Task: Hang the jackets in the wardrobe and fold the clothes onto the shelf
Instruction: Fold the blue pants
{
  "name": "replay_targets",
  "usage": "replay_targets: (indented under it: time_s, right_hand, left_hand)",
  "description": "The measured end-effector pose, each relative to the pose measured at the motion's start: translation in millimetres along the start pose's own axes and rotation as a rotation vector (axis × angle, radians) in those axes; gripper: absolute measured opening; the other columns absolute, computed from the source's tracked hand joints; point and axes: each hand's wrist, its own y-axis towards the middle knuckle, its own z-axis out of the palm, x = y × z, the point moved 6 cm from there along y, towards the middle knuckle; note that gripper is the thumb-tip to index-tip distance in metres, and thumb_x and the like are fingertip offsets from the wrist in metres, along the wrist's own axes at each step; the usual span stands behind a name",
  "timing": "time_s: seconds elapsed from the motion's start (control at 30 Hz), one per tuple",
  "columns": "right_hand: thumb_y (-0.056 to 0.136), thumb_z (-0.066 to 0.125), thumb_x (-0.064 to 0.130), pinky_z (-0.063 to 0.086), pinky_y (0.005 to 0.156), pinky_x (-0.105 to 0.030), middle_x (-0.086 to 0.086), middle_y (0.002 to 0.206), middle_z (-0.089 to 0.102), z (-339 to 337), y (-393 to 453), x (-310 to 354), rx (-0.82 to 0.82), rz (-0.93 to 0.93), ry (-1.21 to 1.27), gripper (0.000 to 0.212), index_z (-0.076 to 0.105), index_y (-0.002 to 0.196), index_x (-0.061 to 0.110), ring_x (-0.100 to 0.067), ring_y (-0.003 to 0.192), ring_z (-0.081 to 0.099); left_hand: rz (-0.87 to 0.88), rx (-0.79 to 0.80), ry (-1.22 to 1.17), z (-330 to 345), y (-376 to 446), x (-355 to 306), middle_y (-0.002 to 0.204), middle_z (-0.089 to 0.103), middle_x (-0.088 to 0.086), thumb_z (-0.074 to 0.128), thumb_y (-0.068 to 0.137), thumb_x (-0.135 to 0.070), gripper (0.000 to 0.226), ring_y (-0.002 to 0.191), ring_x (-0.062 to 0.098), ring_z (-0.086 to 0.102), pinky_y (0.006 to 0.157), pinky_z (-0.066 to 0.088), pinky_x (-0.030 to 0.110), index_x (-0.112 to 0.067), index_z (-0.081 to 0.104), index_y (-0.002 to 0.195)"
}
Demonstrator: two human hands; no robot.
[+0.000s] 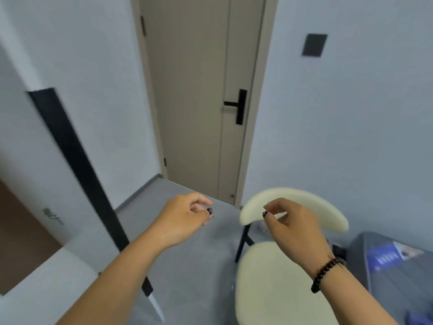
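Pale walls and a closed door (pixel 194 95) ahead; your left hand (pixel 185 219) and right hand (pixel 288 224) hover with loosely curled fingers, each grip released, above the cream chair (pixel 276 285). No jackets or wardrobe in view: you're between garments, so turn and find one.

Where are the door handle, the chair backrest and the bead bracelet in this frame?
door handle (pixel 239 106): head view, on the black vertical plate where the lever joins.
chair backrest (pixel 328 213): head view, on the cream pad right of the hand.
bead bracelet (pixel 324 273): head view, on the dark beads at the right wrist.
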Motion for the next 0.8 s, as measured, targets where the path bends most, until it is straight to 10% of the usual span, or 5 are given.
replay_targets:
  time_s: [0.3,0.47,0.8]
  right_hand:
    - [0.089,0.058,0.026,0.044,0.056,-0.013,0.020,0.087,0.063,-8.0,-15.3,-117.2,-0.065,0.319,-0.044,0.010,0.064,0.097,0.027,-0.004,0.064,0.060]
    - [0.088,0.058,0.028,0.040,0.059,-0.012,0.019,0.091,0.060,-34.4,-22.2,-189.0,-0.112,0.450,-0.056,0.010,0.064,0.097,0.027,0.001,0.070,0.057]
    - [0.086,0.055,0.019,0.053,0.069,-0.026,0.010,0.083,0.066,-119.0,-28.9,-366.5,-0.105,0.659,-0.061,0.013,0.066,0.093,0.022,-0.007,0.067,0.059]
  left_hand:
    - [0.023,0.336,-0.018,134.4,55.8,-8.4,0.086,0.074,0.000,0.055,0.089,-0.006,0.022,0.085,0.010,0.070,0.073,0.050,0.014,-0.023,0.065,0.099]
    - [0.034,0.506,0.005,220.5,73.3,-36.4,0.087,0.074,0.002,0.051,0.089,-0.007,0.023,0.083,0.008,0.070,0.088,0.054,0.036,-0.023,0.064,0.097]
    - [0.014,0.705,0.053,415.8,106.0,-95.4,0.085,0.073,-0.008,0.049,0.092,-0.012,0.025,0.085,0.002,0.068,0.086,0.054,0.029,-0.031,0.063,0.097]
